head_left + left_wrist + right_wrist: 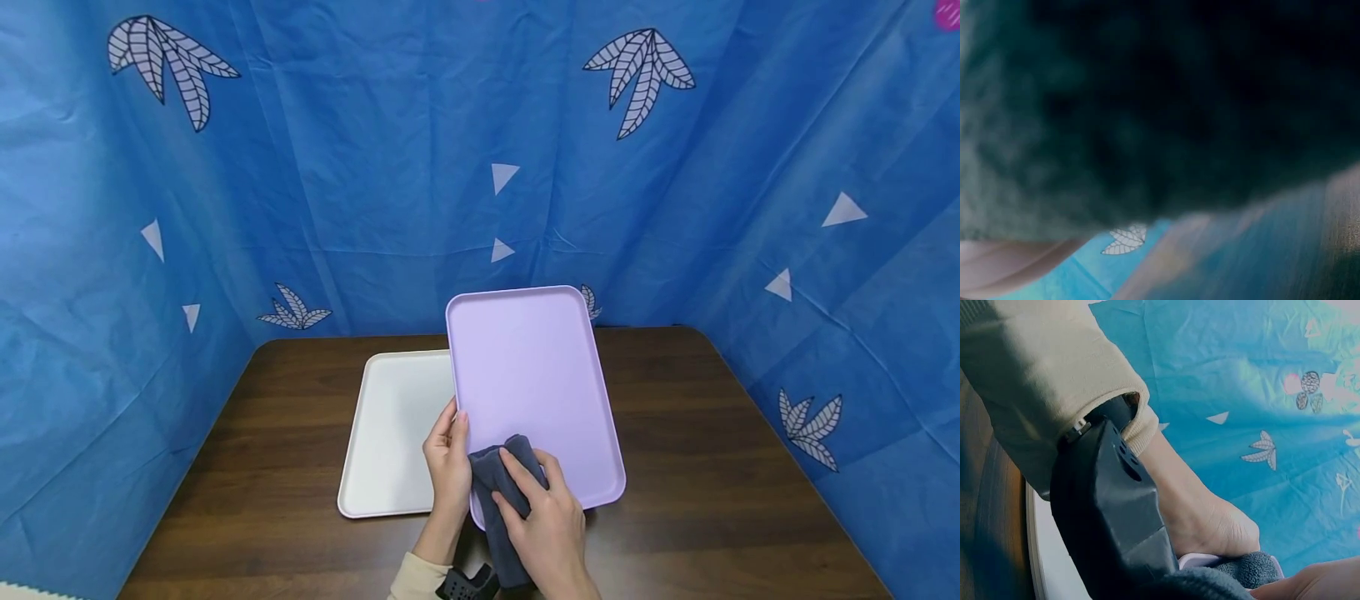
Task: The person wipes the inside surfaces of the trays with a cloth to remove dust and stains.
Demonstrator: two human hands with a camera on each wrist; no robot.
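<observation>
"Trays, two by our count! We've a lilac tray (532, 367) held tilted above the wooden table (690, 433), and a white tray (397, 433) lying flat, partly behind it."

"Anything in the lilac one?"

"One dark grey cloth (498, 537) at its lower-left corner, the right hand (551, 521) pressing, fingers curled and gripping it."

"And the left hand (450, 471)?"

"Closed on the lilac tray's left rim, thumb in front; we can't see every fingertip."

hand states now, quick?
Left hand: holding the lilac tray by its left edge.
Right hand: holding the gray cloth against the tray.
</observation>
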